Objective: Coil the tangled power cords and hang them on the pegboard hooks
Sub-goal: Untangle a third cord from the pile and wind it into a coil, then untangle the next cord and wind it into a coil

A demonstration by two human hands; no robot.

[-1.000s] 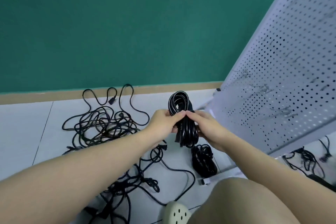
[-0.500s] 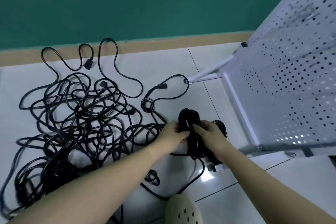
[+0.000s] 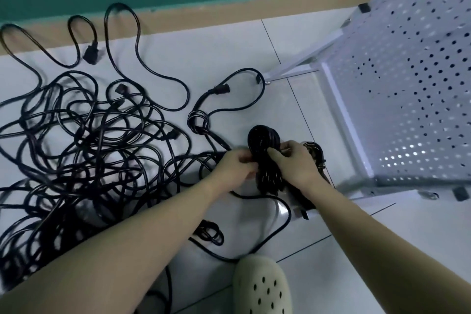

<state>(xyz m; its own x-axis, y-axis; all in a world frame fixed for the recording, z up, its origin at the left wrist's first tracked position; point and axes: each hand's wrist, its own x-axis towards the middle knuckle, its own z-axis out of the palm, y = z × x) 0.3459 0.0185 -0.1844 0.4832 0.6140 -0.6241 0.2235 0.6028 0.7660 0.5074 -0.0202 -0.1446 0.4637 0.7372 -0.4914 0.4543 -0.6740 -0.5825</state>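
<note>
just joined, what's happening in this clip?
A person crouched on the white tiled floor grips a coiled bundle of black power cord with both hands: left hand on its left side, right hand on its right. A big tangle of loose black cords lies on the floor to the left. Another coiled black cord lies partly hidden behind the right hand. The white perforated metal pegboard stands at right; no cords visible on it.

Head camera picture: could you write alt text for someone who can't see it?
Two bare hands, left and right, grip a coiled black cord above a white tiled floor. A tangle of black cords sprawls to the left, and a white pegboard leans at right.
</note>
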